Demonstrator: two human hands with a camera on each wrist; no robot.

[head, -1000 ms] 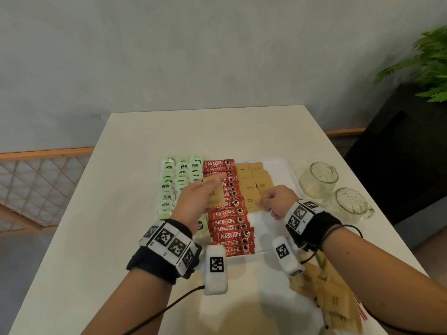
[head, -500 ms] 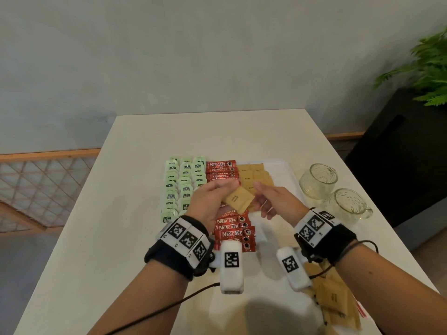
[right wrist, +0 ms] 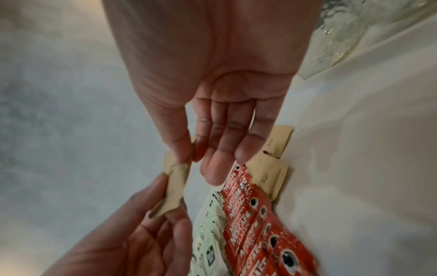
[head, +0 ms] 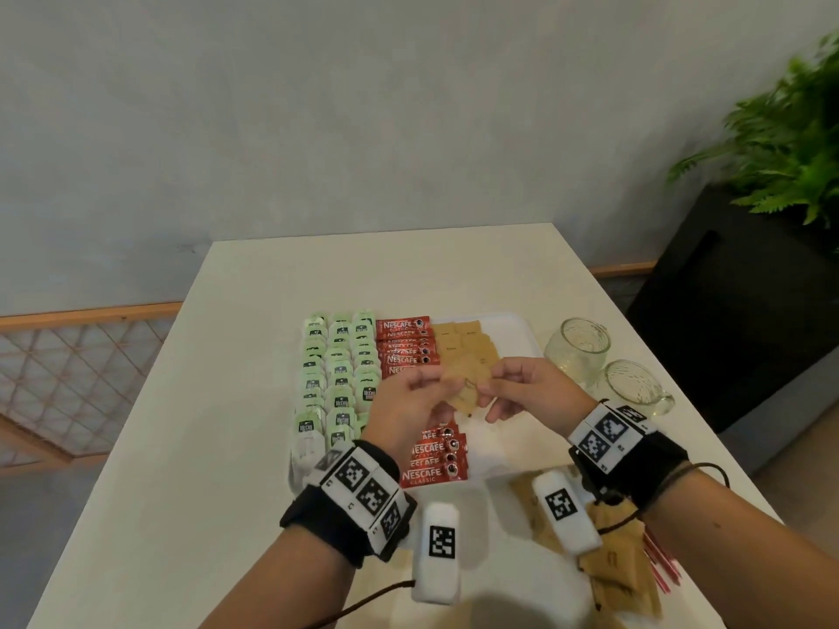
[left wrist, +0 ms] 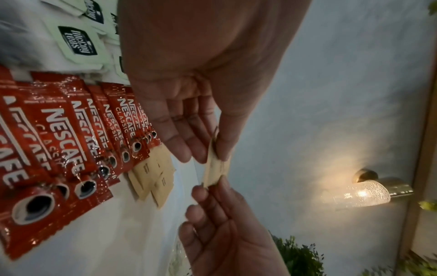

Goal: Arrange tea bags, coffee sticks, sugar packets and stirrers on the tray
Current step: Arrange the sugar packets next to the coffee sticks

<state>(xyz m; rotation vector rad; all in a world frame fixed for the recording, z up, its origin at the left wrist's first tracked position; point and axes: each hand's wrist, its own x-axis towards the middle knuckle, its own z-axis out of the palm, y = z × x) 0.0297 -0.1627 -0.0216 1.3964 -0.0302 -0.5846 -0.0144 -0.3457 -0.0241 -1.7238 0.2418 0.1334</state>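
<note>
Nearest the person, a loose heap of brown sugar packets (head: pixel 613 569) lay on the counter (head: pixel 172 492) under the right wrist, with red stirrers (head: pixel 660 560) poking out at its right edge. Above the near part of the tray (head: pixel 513 338), both hands held a small sheaf of sugar packets (head: pixel 465 383) in the air. The left hand (head: pixel 408 406) pinched one end between thumb and fingers (left wrist: pixel 187 147), while the right hand (head: pixel 522 392) pinched the other end with thumb and forefinger, its other fingers (right wrist: pixel 212 168) lying straight and loose.

The sheaf hung above the open gap in the sugar column, so the placement lay straight down and slightly away from the fingers, on the right hand's side. I judged the right hand the nearer one for laying a packet.

Farther off, the laid sugar packets (head: pixel 467 342) sat beside the red coffee sticks (head: pixel 404 342), and green tea bags (head: pixel 340 370) filled the left columns. Two glass mugs (head: pixel 585 347) stood off the tray to the right.

The head view blurred the sheaf and hid the grip. The wrist views showed it edge-on, thin and slightly bent, with each pinch plain.
</note>
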